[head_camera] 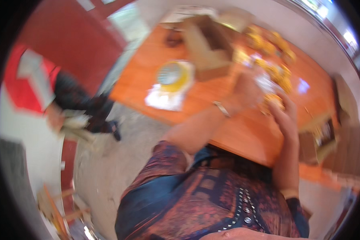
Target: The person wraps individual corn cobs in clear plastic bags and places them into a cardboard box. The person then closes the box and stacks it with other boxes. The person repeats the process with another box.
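The view is blurred by motion. My right hand (285,115) has its thumb and fingers around a small yellow-orange item (271,103) above the orange tabletop (252,135). Just to its left, my left hand (249,87), with a bracelet at the wrist, is beside a piece of clear, shiny plastic (265,82). Whether its fingers grip the plastic cannot be made out. Several yellow items (277,73) lie close beyond both hands, and more yellow pieces (262,43) are farther back. What they are is too blurred to tell.
An open cardboard box (208,51) stands beyond my left hand. Left of it are a yellow round object with a pale grid (171,75) and white plastic packets (164,97). Another open box (322,138) is at right. A person (33,81) in red and grey is at left.
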`<state>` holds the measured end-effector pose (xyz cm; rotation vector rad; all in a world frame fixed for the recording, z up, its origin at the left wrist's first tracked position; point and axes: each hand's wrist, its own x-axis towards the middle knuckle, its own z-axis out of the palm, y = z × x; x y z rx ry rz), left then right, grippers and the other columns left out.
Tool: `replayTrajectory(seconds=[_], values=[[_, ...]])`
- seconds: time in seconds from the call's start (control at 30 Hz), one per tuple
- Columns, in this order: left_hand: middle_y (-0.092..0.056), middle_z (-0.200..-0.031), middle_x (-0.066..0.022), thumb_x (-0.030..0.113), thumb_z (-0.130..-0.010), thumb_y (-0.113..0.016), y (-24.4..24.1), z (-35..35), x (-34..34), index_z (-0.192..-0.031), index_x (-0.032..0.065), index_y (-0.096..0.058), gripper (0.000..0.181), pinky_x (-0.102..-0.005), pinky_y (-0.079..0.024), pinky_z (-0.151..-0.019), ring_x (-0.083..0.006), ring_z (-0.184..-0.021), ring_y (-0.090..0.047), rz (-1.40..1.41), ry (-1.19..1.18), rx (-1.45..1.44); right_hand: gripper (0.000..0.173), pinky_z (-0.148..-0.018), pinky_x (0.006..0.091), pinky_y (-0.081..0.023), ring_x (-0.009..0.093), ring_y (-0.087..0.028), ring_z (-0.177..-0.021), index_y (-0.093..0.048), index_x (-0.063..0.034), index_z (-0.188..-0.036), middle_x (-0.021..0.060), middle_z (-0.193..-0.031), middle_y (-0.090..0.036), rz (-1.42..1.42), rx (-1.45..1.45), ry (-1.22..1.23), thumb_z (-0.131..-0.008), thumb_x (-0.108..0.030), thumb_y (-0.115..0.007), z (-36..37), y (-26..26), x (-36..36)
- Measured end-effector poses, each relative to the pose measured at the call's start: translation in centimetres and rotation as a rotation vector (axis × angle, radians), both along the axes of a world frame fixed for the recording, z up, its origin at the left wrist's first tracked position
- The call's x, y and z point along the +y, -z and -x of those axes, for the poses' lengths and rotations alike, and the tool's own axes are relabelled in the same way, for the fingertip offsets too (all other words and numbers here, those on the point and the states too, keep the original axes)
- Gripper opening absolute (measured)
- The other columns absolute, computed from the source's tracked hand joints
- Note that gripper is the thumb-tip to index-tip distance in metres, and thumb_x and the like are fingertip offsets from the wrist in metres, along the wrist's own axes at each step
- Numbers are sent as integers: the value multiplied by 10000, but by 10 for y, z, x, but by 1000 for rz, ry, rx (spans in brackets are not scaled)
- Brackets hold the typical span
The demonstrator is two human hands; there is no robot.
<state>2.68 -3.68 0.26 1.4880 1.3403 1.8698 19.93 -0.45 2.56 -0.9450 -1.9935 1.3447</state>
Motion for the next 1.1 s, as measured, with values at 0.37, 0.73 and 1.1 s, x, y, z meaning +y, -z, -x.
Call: replayTrajectory(seconds=[0.37, 0.73, 1.1], values=[[-637, -757, -51, 9, -749, -669, -3, 49, -7, -889, 25, -626, 147, -262, -482, -625, -107, -686, -583, 14, -277, 118, 378, -697, 320, -506, 211, -634, -768, -632, 26, -985, 141, -856, -647, -387, 227, 188, -752, -246, -752, 37, 19, 12], [-641, -764, -67, 51, -727, -705, -10, 27, -24, -914, 37, -622, 205, -276, -485, -613, -131, -676, -616, -1, -119, 281, 343, -678, 227, -496, 86, -593, -831, -607, 16, -1101, 58, -954, -635, 97, 301, -217, -846, -201, -684, 29, 3, 2], [-647, -800, -81, 50, -683, -767, -8, 13, -27, -969, 53, -619, 322, -292, -499, -634, -193, -706, -625, -132, -52, 462, 338, -378, 173, -342, 67, -565, -536, -565, -53, -1161, 43, -781, -637, 315, 353, 103, -922, -290, -587, 38, 12, 13]])
